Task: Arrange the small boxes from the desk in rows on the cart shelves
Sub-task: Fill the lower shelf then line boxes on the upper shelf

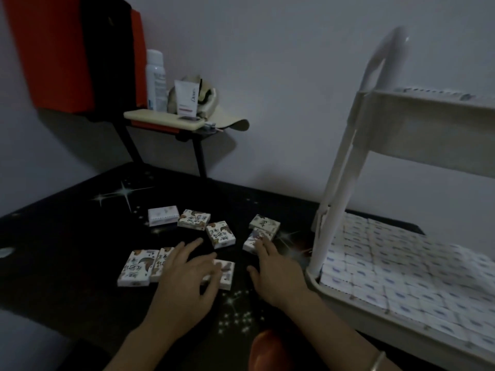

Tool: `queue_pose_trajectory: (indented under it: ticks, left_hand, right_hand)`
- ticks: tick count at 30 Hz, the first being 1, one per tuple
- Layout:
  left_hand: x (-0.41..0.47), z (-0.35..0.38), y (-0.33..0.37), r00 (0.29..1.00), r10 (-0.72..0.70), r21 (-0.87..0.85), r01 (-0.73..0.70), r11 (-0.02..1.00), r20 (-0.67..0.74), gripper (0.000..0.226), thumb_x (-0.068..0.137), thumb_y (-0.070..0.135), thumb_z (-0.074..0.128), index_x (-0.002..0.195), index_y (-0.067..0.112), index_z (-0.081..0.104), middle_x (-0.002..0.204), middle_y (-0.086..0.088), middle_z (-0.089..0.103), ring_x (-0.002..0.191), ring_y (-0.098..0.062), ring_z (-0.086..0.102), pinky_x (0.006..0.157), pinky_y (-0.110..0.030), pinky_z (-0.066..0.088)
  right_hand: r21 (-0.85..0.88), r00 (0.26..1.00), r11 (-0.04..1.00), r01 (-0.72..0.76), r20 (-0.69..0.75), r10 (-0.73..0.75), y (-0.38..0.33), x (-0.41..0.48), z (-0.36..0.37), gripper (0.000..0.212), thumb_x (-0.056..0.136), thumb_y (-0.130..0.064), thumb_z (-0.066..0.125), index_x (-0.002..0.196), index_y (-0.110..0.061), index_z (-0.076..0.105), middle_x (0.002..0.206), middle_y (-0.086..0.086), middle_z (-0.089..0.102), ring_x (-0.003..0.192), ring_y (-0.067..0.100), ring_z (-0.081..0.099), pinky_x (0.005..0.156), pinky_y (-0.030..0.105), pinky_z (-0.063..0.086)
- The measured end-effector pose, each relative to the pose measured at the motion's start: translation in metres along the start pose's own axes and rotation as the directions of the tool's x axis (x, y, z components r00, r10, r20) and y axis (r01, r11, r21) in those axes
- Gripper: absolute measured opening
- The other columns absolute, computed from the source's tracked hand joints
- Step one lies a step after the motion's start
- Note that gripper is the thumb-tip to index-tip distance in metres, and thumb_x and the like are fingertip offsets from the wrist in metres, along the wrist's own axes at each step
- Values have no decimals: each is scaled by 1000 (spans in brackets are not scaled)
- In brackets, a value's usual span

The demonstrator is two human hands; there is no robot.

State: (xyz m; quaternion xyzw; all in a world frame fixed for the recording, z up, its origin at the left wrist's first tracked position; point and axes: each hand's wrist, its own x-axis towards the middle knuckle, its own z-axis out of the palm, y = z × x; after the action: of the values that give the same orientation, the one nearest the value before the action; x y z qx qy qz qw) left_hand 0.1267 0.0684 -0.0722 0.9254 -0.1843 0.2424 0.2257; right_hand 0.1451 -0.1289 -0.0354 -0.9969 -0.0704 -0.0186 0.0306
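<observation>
While the black, star-printed desk [80,250] is stretching out under my arms, two patterned small boxes [134,267] are lying side by side and touching at the left of the scatter. My left hand [187,279] is reaching in just beside them, its fingers spread and straight, lying across another box [226,274] without curling round it. Farther back a pale box [163,215] and two patterned boxes [194,219] are lying loose in a row. My right hand [273,274] is stretching forward with its fingers loosely extended and thumb out, its fingertips touching a tilted box [253,241] that is sitting against a rear box [265,223]. At the right the white cart [337,183] is standing by the desk's edge, its lower shelf [312,277] holding packed rows of white boxes [401,277], while more box tops [428,91] are showing along the upper shelf [428,124].
</observation>
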Motion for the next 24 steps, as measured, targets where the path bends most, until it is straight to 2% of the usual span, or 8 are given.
queue_pose_trajectory:
  ticks: [3,6,8,10,14,17,20,24]
  left_hand:
    - [0,-1,-1,998,64,-155,-66,986,-16,30,87,48,46,97,37,72,107,26,65,116,3,46,108,-44,34]
    - [-3,-1,-7,997,48,-150,-56,987,-60,39,85,51,49,116,33,66,118,22,60,128,-2,39,113,-48,26]
    - [-4,-1,-7,996,34,-7,-34,999,-85,54,85,57,49,124,23,63,131,10,56,138,-16,34,117,-51,13]
    - [-5,-1,-5,998,8,104,-2,995,-56,58,83,63,47,116,20,69,135,1,56,141,-25,31,117,-55,8]
    - [-9,0,-7,999,-23,122,26,992,-27,52,80,69,47,94,28,75,131,2,60,141,-25,30,117,-56,5]
    - [-9,-4,-5,997,-43,46,46,998,-62,54,78,76,46,99,32,70,125,12,61,140,-16,29,118,-48,0]
    - [-8,-9,0,991,-14,-40,9,999,-133,53,76,74,51,106,33,65,105,32,49,128,0,34,117,-35,-1]
    - [-9,-13,4,990,-53,-169,31,985,-129,55,74,71,55,119,39,59,93,35,48,110,3,42,108,-38,23]
  right_hand:
    - [99,981,990,100,-179,-81,4,-5,-4,36,100,-41,40,125,-19,54,129,0,50,98,20,60,78,37,52]
    - [236,951,949,207,-276,-139,8,-10,-4,23,100,-34,46,96,-18,63,96,-6,52,77,9,54,68,29,47]
    - [400,963,899,176,-261,-72,8,-11,-3,13,98,-28,52,103,-21,62,103,-7,53,81,3,54,71,19,47]
    - [478,981,874,86,-194,10,7,-12,-1,29,97,-29,53,126,-24,52,125,-2,48,98,5,56,84,20,48]
    - [343,1000,939,-25,2,25,0,-7,-2,66,99,-42,46,153,-19,17,153,5,20,119,23,53,96,33,44]
    - [379,997,925,-40,80,11,3,-3,-10,58,95,-42,53,145,-19,35,146,3,35,121,21,52,100,32,43]
    - [657,992,746,-108,119,38,10,-5,-12,46,86,-35,70,125,-24,48,121,-5,57,102,11,62,91,32,54]
    - [794,999,606,-50,42,28,6,-12,-10,38,81,-24,77,108,-25,50,103,-5,65,87,10,68,78,37,59]
